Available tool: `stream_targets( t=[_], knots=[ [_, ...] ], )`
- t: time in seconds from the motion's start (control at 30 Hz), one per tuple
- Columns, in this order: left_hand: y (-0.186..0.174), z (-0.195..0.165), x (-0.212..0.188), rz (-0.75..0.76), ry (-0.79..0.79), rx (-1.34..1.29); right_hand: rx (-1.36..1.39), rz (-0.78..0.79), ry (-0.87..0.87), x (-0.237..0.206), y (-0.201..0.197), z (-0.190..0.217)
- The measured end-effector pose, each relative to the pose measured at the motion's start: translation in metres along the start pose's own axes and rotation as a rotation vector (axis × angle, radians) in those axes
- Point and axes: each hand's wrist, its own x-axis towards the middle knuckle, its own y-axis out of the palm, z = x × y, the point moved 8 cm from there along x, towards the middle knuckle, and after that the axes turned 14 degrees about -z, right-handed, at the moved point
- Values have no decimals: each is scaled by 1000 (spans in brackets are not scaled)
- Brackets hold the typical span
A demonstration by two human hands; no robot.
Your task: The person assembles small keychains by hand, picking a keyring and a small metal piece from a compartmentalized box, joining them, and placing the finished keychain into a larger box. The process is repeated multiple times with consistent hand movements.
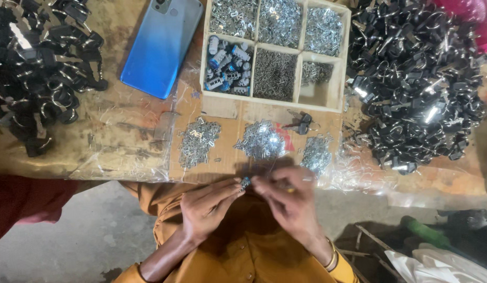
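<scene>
A small blue-and-silver cylinder part sits pinched between the fingertips of both hands, right where they meet at the near edge of the bench, over the person's lap. The left hand grips it from the left with thumb and forefinger closed on it; the right hand closes on it from the right, and may hold a second tiny piece, though that is too blurred to tell. The part is too small to read its long axis, and neither hand is nearer than the other. Just beyond the hands, on a cardboard sheet, lie three loose heaps of small silver metal pieces, left, middle and right, with one dark key-like item beside the middle heap. Farther off stands one wooden tray with six compartments: five hold silver bits and one, at the near left, holds more blue-and-silver cylinders. One blue phone lies to its left. Two big piles of black ringed parts flank the scene, one far left and one far right.
</scene>
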Motion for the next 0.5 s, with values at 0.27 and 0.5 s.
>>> stream_targets(
  t=[0.27,0.5],
  knots=[
    [-1,18,0,-59,-273,-178,-238,-47,-284,-21,-17,-4],
    [1,18,-3,-43,-234,-179,148,-50,-203,-24,-13,0]
  ],
)
